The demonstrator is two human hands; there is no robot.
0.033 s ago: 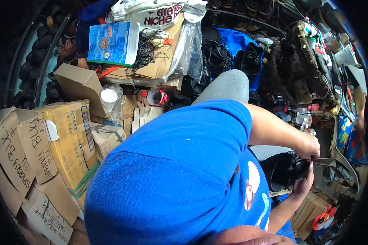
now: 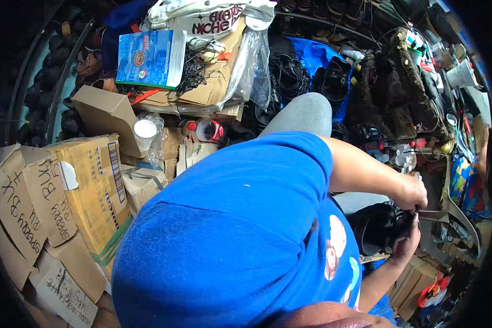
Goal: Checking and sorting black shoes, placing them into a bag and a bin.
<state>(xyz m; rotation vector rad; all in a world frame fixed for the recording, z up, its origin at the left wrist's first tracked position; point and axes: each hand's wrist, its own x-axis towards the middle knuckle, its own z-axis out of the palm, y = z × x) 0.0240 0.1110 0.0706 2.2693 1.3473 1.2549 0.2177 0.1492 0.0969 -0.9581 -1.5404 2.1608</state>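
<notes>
A black shoe [image 2: 373, 229] lies over my lap at the right, its opening turned toward me. My left hand [image 2: 413, 192] is closed in a fist at the shoe's far end, pinching something small and dark that I cannot make out. My right hand [image 2: 405, 244] grips the far end of the same shoe from below, one finger pointing up toward the left fist. A flat greyish strip [image 2: 434, 216] extends to the right from where the hands meet; whether either hand holds it is unclear.
Cardboard boxes [image 2: 87, 180] stack up on the left. A blue book [image 2: 150, 57] and tangled black cords [image 2: 194, 68] lie on flattened cardboard. More black shoes [image 2: 333, 79] rest on a blue sheet. Small bottles [image 2: 405, 159] and a curved grey metal piece [image 2: 467, 229] are at the right.
My left arm and shoulder have shifted very slightly left. Both hands stay at the shoe's far end, with almost the same grip.
</notes>
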